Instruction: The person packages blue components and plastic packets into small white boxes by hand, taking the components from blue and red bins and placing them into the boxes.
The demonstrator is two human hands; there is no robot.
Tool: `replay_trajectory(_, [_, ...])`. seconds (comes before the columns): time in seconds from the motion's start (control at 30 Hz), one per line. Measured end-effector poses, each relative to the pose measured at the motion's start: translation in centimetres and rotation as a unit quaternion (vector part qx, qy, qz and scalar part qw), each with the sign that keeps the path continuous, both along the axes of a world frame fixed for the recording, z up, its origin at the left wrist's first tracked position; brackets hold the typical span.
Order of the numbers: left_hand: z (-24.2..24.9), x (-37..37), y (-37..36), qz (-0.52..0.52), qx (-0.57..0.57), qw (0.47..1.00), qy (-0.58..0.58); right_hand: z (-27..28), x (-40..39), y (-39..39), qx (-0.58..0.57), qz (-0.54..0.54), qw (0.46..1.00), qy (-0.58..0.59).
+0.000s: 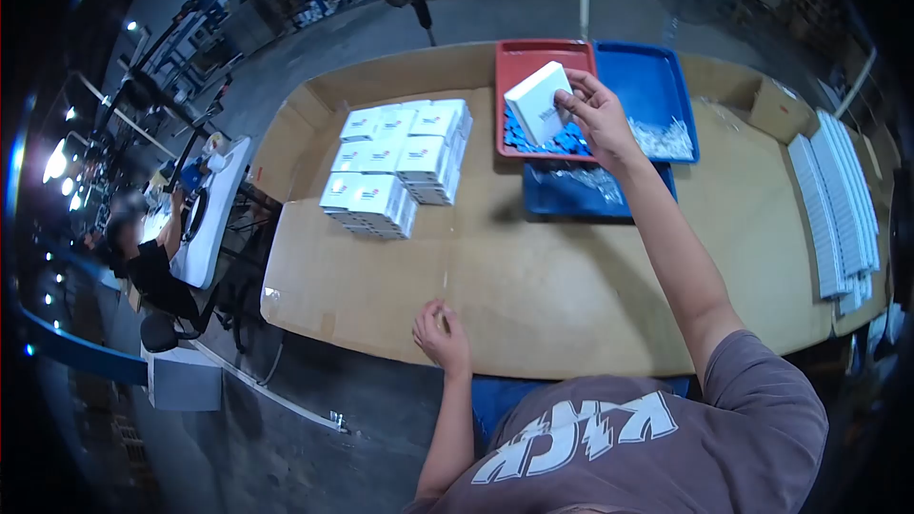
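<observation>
My right hand (598,116) is closed on a flat white box (539,103), thumb on one face. The box is held tilted above a red tray (508,55) that has small blue packets (547,140) in it. My left hand (441,335) is at the near edge of the cardboard-covered table (514,295). Its fingers are loosely curled, with a gap to the thumb and nothing visible between them. Left of the trays stands a stacked block of white boxes (395,154) with small print on their tops.
A blue tray (640,67) with clear-wrapped white pieces (664,140) adjoins the red one. In front sits a lower blue tray (562,202) containing clear plastic bags. Long rows of white flat pieces (830,214) line the right edge. Another person (157,271) sits at a white table on the left.
</observation>
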State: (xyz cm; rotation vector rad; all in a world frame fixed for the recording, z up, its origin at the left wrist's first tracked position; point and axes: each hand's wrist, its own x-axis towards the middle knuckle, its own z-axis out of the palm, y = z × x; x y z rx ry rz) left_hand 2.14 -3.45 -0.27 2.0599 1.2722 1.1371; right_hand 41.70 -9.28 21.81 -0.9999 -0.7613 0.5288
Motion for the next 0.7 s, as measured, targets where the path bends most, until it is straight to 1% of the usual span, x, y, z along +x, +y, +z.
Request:
replay_trajectory(0.03, [0.3, -0.1, 0.0, -0.014, 0.008, 1.000, -0.005, -0.9, -0.9, -2.1, 0.025, 0.037, 0.997, 0.069])
replay_trajectory(0.07, [0.5, 0.3, -0.3, -0.028, 0.017, 0.999, -0.011, -1.6, -2.1, -4.2, 0.018, 0.035, 0.995, 0.089])
replay_trajectory(0.1, [1.3, 1.0, -1.2, -0.061, -0.043, 0.996, -0.051, -2.1, -3.7, -6.2, 0.012, 0.033, 0.993, 0.109])
replay_trajectory(0.17, [4.6, 3.5, -3.2, -0.121, -0.160, 0.970, -0.135, -5.8, -4.8, -9.3, -0.004, 0.043, 0.996, 0.083])
replay_trajectory(0.2, [6.7, 5.1, -4.6, -0.198, -0.233, 0.938, -0.162, -6.3, -6.1, -11.0, -0.021, 0.055, 0.995, 0.082])
replay_trajectory(0.23, [8.7, 7.0, -5.9, -0.270, -0.304, 0.894, -0.190, -6.6, -7.4, -12.6, -0.038, 0.068, 0.994, 0.080])
replay_trajectory(0.27, [10.0, 8.7, -6.8, -0.344, -0.408, 0.813, -0.232, -7.1, -8.4, -13.9, -0.050, 0.070, 0.993, 0.078])
replay_trajectory(0.3, [11.0, 9.8, -7.8, -0.406, -0.505, 0.713, -0.268, -7.4, -9.4, -15.0, -0.079, 0.053, 0.994, 0.056])
replay_trajectory(0.37, [13.1, 11.6, -9.3, -0.468, -0.600, 0.594, -0.262, -7.7, -10.9, -17.0, -0.118, 0.072, 0.989, 0.044])
replay_trajectory(0.4, [13.5, 12.3, -10.0, -0.492, -0.644, 0.527, -0.257, -7.4, -11.4, -18.2, -0.165, 0.098, 0.979, 0.063])
replay_trajectory(0.5, [13.2, 13.5, -11.0, -0.502, -0.628, 0.563, -0.193, -7.1, -13.0, -19.9, -0.168, 0.045, 0.983, 0.064])
replay_trajectory(0.53, [13.3, 13.7, -11.5, -0.496, -0.635, 0.561, -0.191, -7.9, -12.9, -20.1, -0.167, -0.015, 0.983, -0.075])
replay_trajectory(0.63, [13.4, 13.9, -13.7, -0.451, -0.635, 0.583, -0.231, -7.3, -14.1, -21.3, -0.144, -0.093, 0.959, -0.225])
replay_trajectory(0.67, [13.4, 13.9, -14.3, -0.441, -0.632, 0.591, -0.239, -7.3, -14.1, -22.0, -0.162, -0.065, 0.954, -0.243])
replay_trajectory(0.7, [13.4, 13.9, -14.8, -0.431, -0.629, 0.598, -0.246, -7.2, -14.3, -22.3, -0.166, -0.058, 0.951, -0.255])
